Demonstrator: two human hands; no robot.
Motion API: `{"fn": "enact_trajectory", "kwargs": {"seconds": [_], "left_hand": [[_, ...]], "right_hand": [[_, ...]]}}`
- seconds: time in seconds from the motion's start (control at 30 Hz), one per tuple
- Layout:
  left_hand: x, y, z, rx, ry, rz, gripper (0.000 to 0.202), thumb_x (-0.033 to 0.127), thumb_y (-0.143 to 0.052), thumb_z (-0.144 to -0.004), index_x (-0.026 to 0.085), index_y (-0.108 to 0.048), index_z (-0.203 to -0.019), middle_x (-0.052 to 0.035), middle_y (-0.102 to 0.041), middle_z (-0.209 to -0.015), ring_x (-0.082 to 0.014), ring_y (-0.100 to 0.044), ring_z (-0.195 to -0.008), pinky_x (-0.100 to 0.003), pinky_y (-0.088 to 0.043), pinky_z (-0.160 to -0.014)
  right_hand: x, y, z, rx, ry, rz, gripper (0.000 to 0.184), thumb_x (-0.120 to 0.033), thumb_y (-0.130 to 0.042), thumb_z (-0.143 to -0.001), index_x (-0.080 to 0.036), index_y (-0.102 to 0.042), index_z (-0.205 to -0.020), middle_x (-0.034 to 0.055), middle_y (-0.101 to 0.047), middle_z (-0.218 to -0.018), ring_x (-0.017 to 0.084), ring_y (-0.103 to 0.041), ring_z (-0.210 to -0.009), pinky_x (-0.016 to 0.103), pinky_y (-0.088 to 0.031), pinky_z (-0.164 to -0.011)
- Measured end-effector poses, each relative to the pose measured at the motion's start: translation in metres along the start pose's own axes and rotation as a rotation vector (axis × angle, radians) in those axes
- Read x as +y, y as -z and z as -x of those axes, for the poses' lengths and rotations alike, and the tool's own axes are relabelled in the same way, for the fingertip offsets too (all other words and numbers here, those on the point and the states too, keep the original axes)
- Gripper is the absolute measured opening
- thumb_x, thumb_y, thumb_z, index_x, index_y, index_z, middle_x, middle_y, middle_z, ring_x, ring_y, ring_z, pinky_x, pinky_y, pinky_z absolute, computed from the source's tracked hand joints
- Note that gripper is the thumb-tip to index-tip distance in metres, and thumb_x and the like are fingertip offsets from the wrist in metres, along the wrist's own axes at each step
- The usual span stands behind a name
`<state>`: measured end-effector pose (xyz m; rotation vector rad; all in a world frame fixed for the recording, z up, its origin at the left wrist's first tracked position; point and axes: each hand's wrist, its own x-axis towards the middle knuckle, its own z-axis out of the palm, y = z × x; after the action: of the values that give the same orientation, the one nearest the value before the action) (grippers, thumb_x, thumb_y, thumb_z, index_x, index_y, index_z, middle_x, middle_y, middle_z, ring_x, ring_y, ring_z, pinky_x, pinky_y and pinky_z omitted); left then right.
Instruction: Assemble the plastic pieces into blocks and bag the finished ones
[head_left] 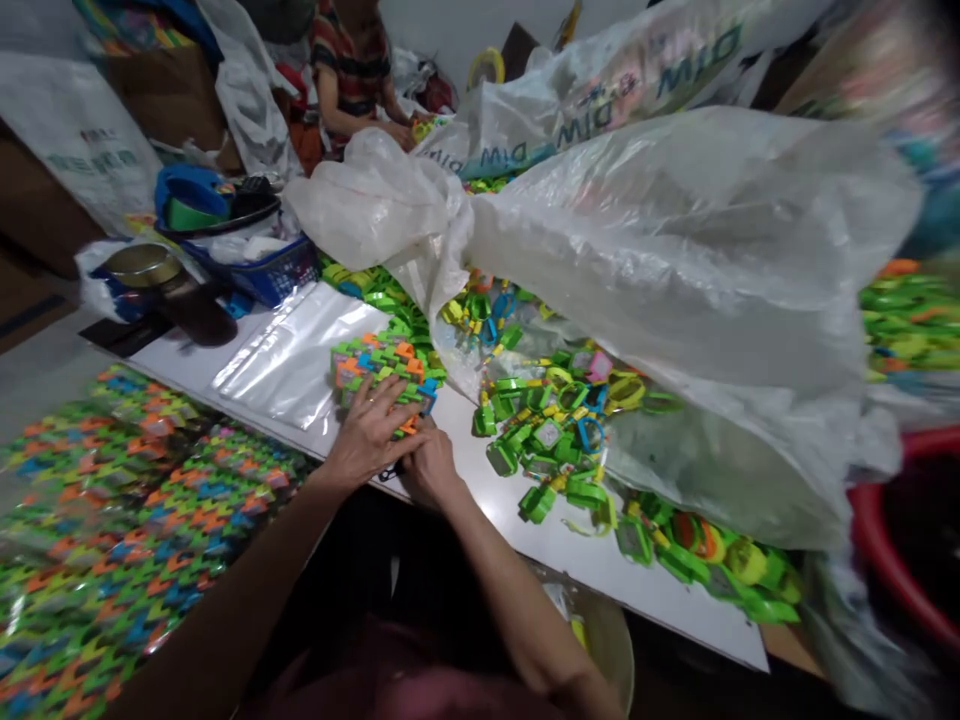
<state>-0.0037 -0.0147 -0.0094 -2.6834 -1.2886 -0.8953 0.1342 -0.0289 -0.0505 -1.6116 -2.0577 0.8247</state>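
Observation:
A clear pack of toy watches (pixel 367 362) in green, orange and blue lies on the white table. My left hand (pixel 371 432) rests on top of the pack, its fingers stretched out and slightly apart. Against the pack's near right corner is my right hand (pixel 431 462), fingers curled in, touching the left; what they pinch is hidden. Small dark loops (pixel 388 473), perhaps a scissors handle, show below the hands at the table edge. Loose toy watches (pixel 544 435), mostly green with some yellow and blue, are heaped to the right.
Flat clear bags (pixel 292 350) lie left of the pack. Beyond are a brown-lidded jar (pixel 199 310) and a blue basket (pixel 274 270). A large translucent sack (pixel 675 260) spreads rightward. Many filled packs (pixel 142 540) lie lower left. Another person (pixel 352 80) sits across; a red tub (pixel 877 530) stands right.

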Motion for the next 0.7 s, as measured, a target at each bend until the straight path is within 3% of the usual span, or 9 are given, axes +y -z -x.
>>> {"fn": "enact_trajectory", "kwargs": {"seconds": [0.13,0.23,0.33,0.4,0.47,0.53,0.6,0.7], "left_hand": [[0.001,0.001,0.002,0.001,0.018,0.023,0.028,0.042,-0.056,-0.094,0.022,-0.069,-0.109,-0.0117,-0.062,-0.127,-0.0301,-0.052,-0.127,-0.054,-0.029,-0.114],[0.002,0.002,0.007,0.028,-0.015,0.026,0.029,0.042,-0.057,-0.093,0.021,-0.067,-0.110,-0.0116,-0.062,-0.127,-0.0300,-0.053,-0.127,-0.053,-0.030,-0.113],[0.001,-0.001,0.008,0.071,-0.021,-0.002,0.029,0.042,-0.057,-0.094,0.020,-0.067,-0.108,-0.0132,-0.063,-0.125,-0.0312,-0.054,-0.125,-0.055,-0.033,-0.111],[0.001,0.001,0.006,0.075,-0.013,0.000,0.031,0.045,-0.055,-0.094,0.020,-0.067,-0.107,-0.0132,-0.065,-0.122,-0.0314,-0.055,-0.123,-0.055,-0.034,-0.110],[0.001,0.009,0.000,0.083,0.019,0.037,0.034,0.048,-0.054,-0.094,0.020,-0.066,-0.109,-0.0124,-0.065,-0.123,-0.0301,-0.055,-0.124,-0.053,-0.036,-0.109],[0.000,0.021,-0.008,0.129,0.101,0.089,0.037,0.049,-0.054,-0.093,0.020,-0.063,-0.115,-0.0114,-0.062,-0.128,-0.0276,-0.054,-0.126,-0.049,-0.041,-0.107],[-0.001,0.032,-0.017,0.122,0.144,0.125,0.043,0.050,-0.057,-0.091,0.020,-0.058,-0.123,-0.0108,-0.059,-0.133,-0.0260,-0.052,-0.127,-0.046,-0.044,-0.105],[-0.001,0.036,-0.028,-0.132,0.007,0.124,0.045,0.049,-0.064,-0.087,0.020,-0.060,-0.121,-0.0111,-0.061,-0.131,-0.0275,-0.053,-0.125,-0.048,-0.042,-0.106]], "right_hand": [[0.007,0.021,0.010,-0.096,0.092,-0.061,0.022,-0.016,-0.056,-0.086,-0.017,-0.067,-0.104,0.0065,-0.070,-0.100,0.020,-0.064,-0.088,0.027,-0.049,-0.080],[0.031,0.067,0.015,-0.068,0.077,-0.043,0.026,-0.016,-0.056,-0.087,-0.018,-0.065,-0.112,0.0068,-0.070,-0.102,0.018,-0.064,-0.088,0.026,-0.048,-0.079],[0.057,0.126,0.001,0.112,-0.143,0.338,0.034,-0.006,-0.046,-0.088,-0.012,-0.063,-0.117,0.0157,-0.066,-0.111,0.023,-0.061,-0.098,0.031,-0.045,-0.083],[0.068,0.157,-0.015,0.123,-0.241,0.596,0.034,-0.002,-0.039,-0.089,-0.007,-0.066,-0.108,0.0212,-0.064,-0.111,0.028,-0.059,-0.104,0.035,-0.043,-0.086],[0.073,0.172,-0.025,0.091,-0.250,0.710,0.033,-0.001,-0.036,-0.090,-0.005,-0.067,-0.101,0.0233,-0.064,-0.108,0.030,-0.057,-0.105,0.037,-0.042,-0.086],[0.072,0.168,-0.025,0.126,-0.209,0.662,0.026,-0.007,-0.041,-0.091,-0.007,-0.065,-0.100,0.0217,-0.064,-0.103,0.028,-0.058,-0.099,0.035,-0.043,-0.083],[0.068,0.150,-0.013,0.168,-0.118,0.431,0.020,-0.017,-0.047,-0.093,-0.011,-0.063,-0.102,0.0158,-0.066,-0.096,0.023,-0.060,-0.088,0.031,-0.044,-0.076],[0.060,0.105,0.017,0.084,-0.012,-0.145,0.022,-0.031,-0.048,-0.092,-0.016,-0.063,-0.097,0.0045,-0.066,-0.081,0.017,-0.059,-0.070,0.025,-0.045,-0.063]]}}
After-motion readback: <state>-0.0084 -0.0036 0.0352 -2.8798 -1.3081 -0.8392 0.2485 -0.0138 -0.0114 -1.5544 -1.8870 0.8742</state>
